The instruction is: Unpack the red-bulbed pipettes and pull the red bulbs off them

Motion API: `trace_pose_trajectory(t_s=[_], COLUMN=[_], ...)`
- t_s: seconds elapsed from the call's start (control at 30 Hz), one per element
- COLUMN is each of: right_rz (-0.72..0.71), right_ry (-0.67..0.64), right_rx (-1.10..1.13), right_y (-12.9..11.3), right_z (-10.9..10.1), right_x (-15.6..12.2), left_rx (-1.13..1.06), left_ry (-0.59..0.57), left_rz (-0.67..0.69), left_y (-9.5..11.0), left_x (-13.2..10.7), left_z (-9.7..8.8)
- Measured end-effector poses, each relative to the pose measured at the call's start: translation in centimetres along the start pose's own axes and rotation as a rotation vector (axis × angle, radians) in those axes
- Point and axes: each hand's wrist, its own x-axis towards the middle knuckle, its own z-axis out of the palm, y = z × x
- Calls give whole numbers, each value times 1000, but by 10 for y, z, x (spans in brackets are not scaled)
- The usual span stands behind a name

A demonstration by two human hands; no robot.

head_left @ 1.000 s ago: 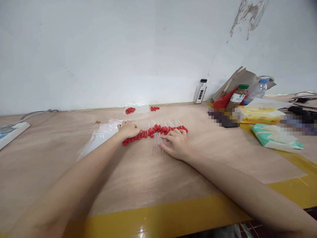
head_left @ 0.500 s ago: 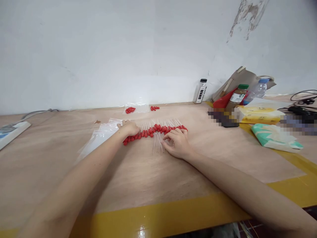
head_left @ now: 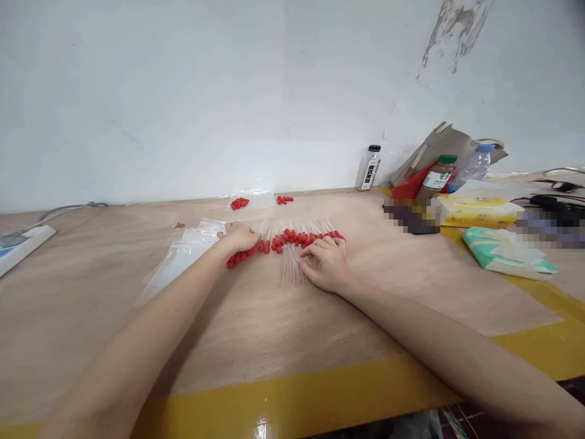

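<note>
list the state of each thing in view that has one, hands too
left hand: curled, grip unclear
right hand: curled, grip unclear
red bulbs: in an uneven row
clear stems: fanned out
plastic bags: flat, overlapping
black-capped bottle: closed
green-capped bottle: closed
blue-capped bottle: closed
green-and-white packet: lying down
power strip: on or off unclear

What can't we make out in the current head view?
All head view:
- Left hand: its grip, hidden by its own back.
- Red pieces: some covered by both hands; right hand.
- Thin clear sticks: too fine to count.
- White strip: cut off by left edge.
</note>
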Motion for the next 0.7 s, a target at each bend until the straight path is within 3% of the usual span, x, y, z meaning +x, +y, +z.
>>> trace_pose_trajectory(t_s=[0.1, 0.17, 0.3, 0.47, 0.7], right_rz=[17, -3, -205, -410, -414], right_ry=[75, 132, 91, -33, -24], right_rx=[4, -16, -88, -101, -93], right_y=[0, 0, 0, -1, -7], right_z=[-1, -2, -6, -2, 6], right_x=[0, 0, 3, 7, 5], left_rx=[16, 32, 79, 16, -68], left_ry=[144, 308, 455, 577, 554], left_rz=[162, 450, 793, 917, 963], left_y=[-6, -12, -25, -25, -28], left_x=[-24, -44, -75, -81, -77], left_z=[1, 7, 23, 29, 34])
